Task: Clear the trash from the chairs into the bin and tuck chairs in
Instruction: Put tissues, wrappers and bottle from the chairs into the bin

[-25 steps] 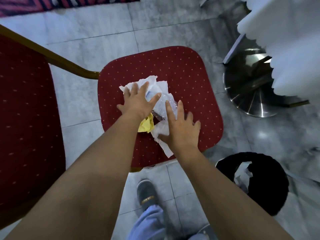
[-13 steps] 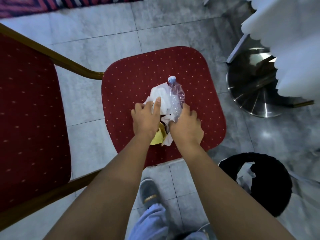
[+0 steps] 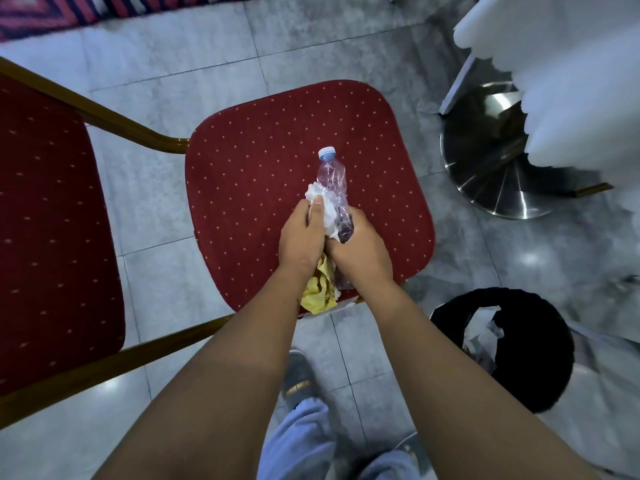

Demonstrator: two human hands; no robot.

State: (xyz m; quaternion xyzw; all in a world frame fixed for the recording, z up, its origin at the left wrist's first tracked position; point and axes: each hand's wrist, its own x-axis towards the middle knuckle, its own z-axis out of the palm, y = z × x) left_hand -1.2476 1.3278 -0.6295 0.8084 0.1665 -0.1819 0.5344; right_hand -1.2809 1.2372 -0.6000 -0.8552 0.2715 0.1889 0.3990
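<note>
A red dotted chair seat [image 3: 263, 161] lies below me in the head view. Over its near part my left hand [image 3: 300, 237] and my right hand [image 3: 360, 251] are pressed together around a bundle of trash. A crushed clear plastic bottle [image 3: 331, 181] with a blue cap sticks out away from me, with crumpled white tissue [image 3: 320, 199] beside it. Yellow crumpled paper [image 3: 318, 292] hangs below my wrists. The black-lined bin [image 3: 540, 344] stands on the floor at the lower right and holds some white paper.
A second red chair [image 3: 52, 237] with a gold frame stands close on the left. A white tablecloth [image 3: 571, 74] hangs at the upper right over a shiny metal table base [image 3: 491, 168]. My shoe [image 3: 298, 375] is on the grey tiles.
My hands went from lying spread on the loose trash to closing together around it. The bundle has been drawn toward the seat's near edge, the bottle now pointing away from me.
</note>
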